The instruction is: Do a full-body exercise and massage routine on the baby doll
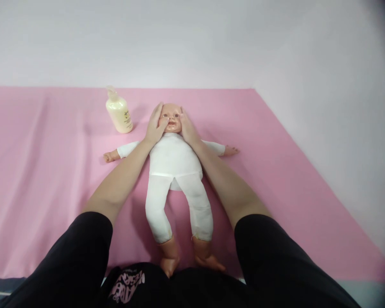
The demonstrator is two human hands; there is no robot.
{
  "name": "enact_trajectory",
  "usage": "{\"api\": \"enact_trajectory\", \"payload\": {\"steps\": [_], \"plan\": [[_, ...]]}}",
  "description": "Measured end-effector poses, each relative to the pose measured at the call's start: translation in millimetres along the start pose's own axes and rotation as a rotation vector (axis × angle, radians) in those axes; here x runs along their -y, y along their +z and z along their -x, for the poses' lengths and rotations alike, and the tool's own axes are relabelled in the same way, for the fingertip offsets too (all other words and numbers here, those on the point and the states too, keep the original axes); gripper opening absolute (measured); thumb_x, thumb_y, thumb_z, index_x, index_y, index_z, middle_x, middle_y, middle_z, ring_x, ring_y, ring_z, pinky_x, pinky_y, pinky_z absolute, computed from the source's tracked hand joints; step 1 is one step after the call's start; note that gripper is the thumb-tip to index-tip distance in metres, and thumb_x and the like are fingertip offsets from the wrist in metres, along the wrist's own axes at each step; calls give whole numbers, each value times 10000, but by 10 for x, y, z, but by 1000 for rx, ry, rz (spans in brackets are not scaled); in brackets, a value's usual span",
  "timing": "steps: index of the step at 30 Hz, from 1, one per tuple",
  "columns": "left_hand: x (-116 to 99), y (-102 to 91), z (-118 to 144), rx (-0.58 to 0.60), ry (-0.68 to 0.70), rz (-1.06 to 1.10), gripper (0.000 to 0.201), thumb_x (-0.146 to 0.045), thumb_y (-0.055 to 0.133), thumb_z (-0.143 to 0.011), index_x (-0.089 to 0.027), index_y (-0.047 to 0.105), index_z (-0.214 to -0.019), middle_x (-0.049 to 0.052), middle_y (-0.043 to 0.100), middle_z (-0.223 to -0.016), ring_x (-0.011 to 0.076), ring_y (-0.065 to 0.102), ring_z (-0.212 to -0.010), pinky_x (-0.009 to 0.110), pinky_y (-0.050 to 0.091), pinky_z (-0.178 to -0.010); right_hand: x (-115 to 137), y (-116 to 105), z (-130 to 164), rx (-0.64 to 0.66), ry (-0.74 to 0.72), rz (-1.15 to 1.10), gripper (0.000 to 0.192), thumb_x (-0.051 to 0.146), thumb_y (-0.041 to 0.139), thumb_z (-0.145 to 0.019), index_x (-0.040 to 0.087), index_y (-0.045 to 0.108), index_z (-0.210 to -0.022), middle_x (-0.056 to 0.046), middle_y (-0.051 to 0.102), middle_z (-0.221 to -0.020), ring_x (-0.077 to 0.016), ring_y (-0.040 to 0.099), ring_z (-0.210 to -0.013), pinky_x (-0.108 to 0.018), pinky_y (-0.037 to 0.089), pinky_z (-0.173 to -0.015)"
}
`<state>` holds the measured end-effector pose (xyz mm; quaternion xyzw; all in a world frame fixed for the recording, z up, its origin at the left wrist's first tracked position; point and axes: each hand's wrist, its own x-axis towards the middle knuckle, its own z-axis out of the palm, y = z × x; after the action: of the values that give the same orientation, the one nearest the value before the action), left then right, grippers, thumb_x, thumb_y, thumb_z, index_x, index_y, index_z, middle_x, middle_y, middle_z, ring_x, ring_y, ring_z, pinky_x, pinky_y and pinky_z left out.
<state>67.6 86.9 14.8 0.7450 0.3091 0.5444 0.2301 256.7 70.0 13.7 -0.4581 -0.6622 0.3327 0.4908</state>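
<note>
Your shirt [186, 293] is nearest; the doll [176, 156] lies face-up on the cloth [276, 184], apparently so your left hand [155, 126] and right hand [189, 129], fingers extended, can cup its head [172, 110] evenly. The bottle [119, 114] stands clear.

Pretty plain room tbh. There's a worktop [35, 179] under a pink cover, rumpled on the left and smoother on the right. Behind it, a pale grey-white surface [179, 42], probably the wall, though it's too washed-out to be sure. Soft, kinda cool light with blurry shadows. Dark tiled floor [11, 284] peeks out bottom left, with a pale line across it.
</note>
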Motion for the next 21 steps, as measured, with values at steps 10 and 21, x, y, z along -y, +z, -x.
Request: {"api": "enact_trajectory", "payload": {"steps": [10, 21], "plan": [[-25, 14, -12, 0, 4, -2, 798, -800, 445, -955, -285, 474, -1565, 99, 414, -1675, 288, 319, -1592, 452, 176, -1340, 261, -68, 124, 43, 72, -23, 1150, 955, 351, -832, 217, 169, -1695, 1, 213, -1761, -218, 192, -1648, -399, 131, -1377], [-247, -19, -16, 11, 45, -29, 690, -794, 440, -953, -327, 650, -1416, 65, 458, -1647, 288, 385, -1556, 467, 248, -1312, 437, -86, 186, 41, -153, 58, 961, 904, 322, -893, 310, 352, -1648, 41, 327, -1721, -228, 174, -1652, -384, 78, -1385]]}}
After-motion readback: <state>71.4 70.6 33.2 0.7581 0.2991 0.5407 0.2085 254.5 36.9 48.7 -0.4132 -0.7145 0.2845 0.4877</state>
